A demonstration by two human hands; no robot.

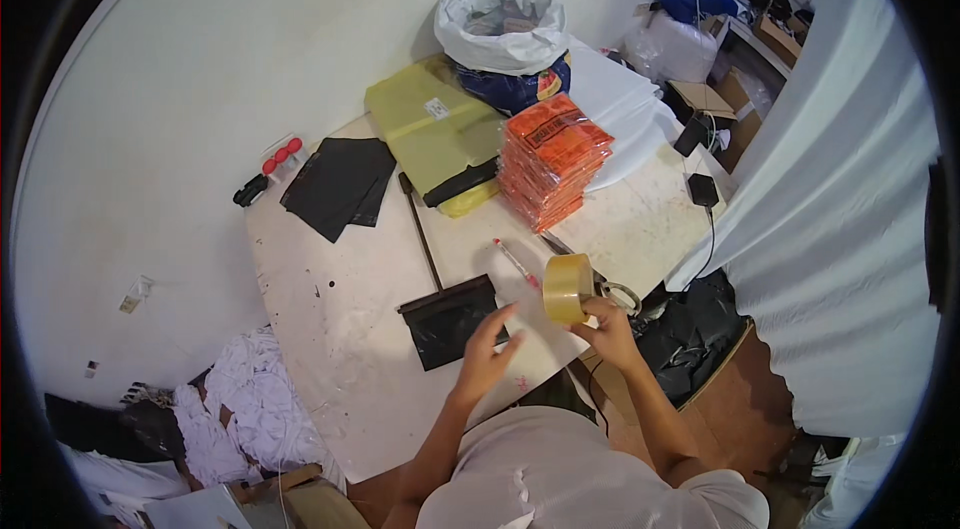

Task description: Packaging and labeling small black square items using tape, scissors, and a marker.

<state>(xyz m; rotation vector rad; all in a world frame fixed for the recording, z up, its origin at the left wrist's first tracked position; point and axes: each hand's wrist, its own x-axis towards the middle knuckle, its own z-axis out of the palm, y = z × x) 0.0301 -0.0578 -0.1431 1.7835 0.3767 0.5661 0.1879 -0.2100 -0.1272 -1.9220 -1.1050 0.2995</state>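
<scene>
My right hand [610, 337] grips a wide roll of yellowish clear packing tape [567, 289], fingers on its near right edge. Over the table, my left hand [486, 357] is open with thumb and fingers apart, holding nothing. Just beyond it lies a flat black sheet-like piece [447, 326] with a dark bar along its far edge. A thin dark rod [420, 234] runs from that bar toward the back. A white and red pen [517, 264] lies left of the tape. Scissors [622, 295] are partly hidden behind the tape and my right hand.
Orange plastic-wrapped packets [550, 164] form a stack beside a yellow-green plastic package [425, 119]. A white-lined sack [500, 39] stands behind. Black sheets [340, 184] lie at the left. A black adapter [704, 191] hangs by the right edge; white cloth [250, 409] is heaped below left.
</scene>
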